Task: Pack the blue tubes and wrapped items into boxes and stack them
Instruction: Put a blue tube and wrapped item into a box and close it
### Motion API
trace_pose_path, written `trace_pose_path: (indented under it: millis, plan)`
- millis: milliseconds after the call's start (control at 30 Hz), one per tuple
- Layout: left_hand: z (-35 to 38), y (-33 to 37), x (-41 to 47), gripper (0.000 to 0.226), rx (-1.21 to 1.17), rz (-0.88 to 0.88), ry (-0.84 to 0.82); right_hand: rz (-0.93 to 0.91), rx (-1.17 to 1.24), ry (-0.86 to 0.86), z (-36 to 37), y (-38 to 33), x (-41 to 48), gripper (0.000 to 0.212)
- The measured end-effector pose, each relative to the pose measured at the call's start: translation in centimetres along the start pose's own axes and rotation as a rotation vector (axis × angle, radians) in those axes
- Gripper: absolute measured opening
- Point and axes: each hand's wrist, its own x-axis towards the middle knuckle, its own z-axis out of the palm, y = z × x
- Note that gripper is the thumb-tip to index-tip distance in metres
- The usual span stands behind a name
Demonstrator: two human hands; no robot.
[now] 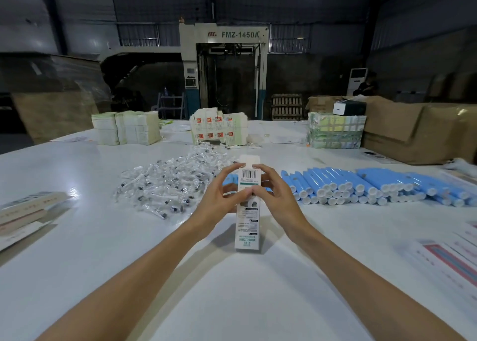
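Both hands' fingers (232,171) pinch a slim, perhaps glossy, cardboard box (247,222).

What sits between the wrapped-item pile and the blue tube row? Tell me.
Head view: a white box held upright by the left hand and right hand, a few stray blue tubes behind it.

Your forearms bare, entering from bottom corners, converging toward centre. Your left hand (219,194) curled round left edge of upright box (247,228), index fingertip up at top flap, thumb across near face. Your right hand (274,193) mirrors on right edge, index fingertip at flap, thumb tip meeting left thumb mid-face. Palms face each other, wrists angled inward.
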Motion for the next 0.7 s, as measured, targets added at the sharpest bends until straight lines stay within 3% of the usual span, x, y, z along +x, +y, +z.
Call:
trace_pose_path:
  millis: [400, 600, 700]
  plan:
    - [-0.6, -0.9, -0.8, 0.053, 0.018, -0.003, 0.038, -0.051, -0.11, -0.175, -0.5, 0.3, 0.2, 0.024]
    - [-0.3, -0.6, -1.1, 0.056, 0.021, 0.001, -0.02, 0.01, 0.025, 0.025, -1.4, -0.4, 0.7, 0.02]
    - [0.0, -0.6, -1.3, 0.056, 0.016, -0.003, -0.06, 0.064, 0.035, 0.009, -2.0, -0.6, 1.2, 0.016]
